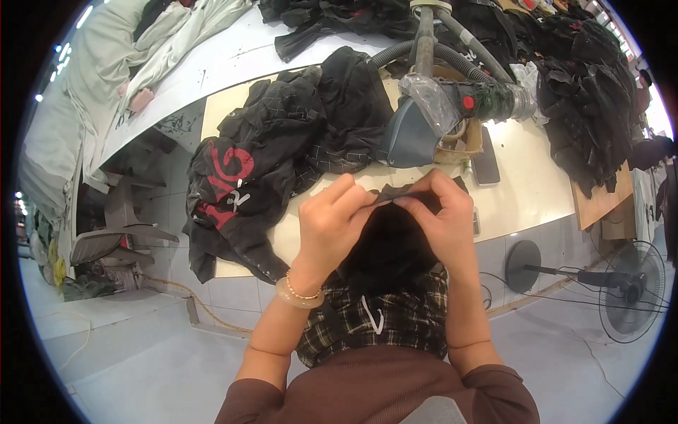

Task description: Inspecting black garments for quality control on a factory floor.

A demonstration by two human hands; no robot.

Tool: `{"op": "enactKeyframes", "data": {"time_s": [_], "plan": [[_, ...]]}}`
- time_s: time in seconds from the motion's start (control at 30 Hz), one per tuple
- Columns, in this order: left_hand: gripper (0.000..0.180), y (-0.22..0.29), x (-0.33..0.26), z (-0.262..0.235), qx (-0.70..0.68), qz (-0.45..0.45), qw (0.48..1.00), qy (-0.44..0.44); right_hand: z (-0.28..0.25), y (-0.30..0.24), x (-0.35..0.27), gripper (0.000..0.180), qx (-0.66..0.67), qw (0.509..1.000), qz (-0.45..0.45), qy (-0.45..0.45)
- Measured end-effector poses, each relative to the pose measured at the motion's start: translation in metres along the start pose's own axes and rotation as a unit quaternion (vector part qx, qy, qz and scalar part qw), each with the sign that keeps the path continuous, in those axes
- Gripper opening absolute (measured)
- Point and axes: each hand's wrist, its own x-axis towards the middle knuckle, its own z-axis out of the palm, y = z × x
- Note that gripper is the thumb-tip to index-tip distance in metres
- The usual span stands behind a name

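My left hand (332,220), with a bangle and a beaded bracelet at its wrist, pinches the upper edge of a black garment (392,247). On the other side, my right hand (448,215) is closed on the same edge, thumb and fingers pressed together. Both pinches meet near the middle, and the cloth hangs down over my lap. Any small thing between the fingertips is hidden. Just beyond my hands stands a blue-grey machine head (409,136) wrapped partly in clear plastic.
A heap of black garments with red print (254,141) lies on the cream table (526,191) at left. Behind the machine is a cardboard box (459,152), beside a dark flat object (485,159). More dark cloth (590,113) hangs at right. A standing fan (631,290) is lower right.
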Motion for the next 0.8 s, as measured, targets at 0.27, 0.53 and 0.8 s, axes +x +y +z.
{"op": "enactKeyframes", "data": {"time_s": [0.27,0.53,0.8], "plan": [[0.021,-0.021,0.001,0.031,0.022,0.071,0.979,0.187,0.022,0.011,0.003,0.023,-0.136,0.961,-0.164,0.174],[0.023,-0.012,-0.002,0.03,-0.052,-0.026,0.984,0.17,0.025,0.006,0.003,0.022,-0.025,0.988,-0.042,0.147],[0.022,-0.002,0.004,0.027,-0.095,-0.098,0.979,0.153,0.031,0.005,0.005,0.02,0.09,0.984,0.066,0.139]]}}
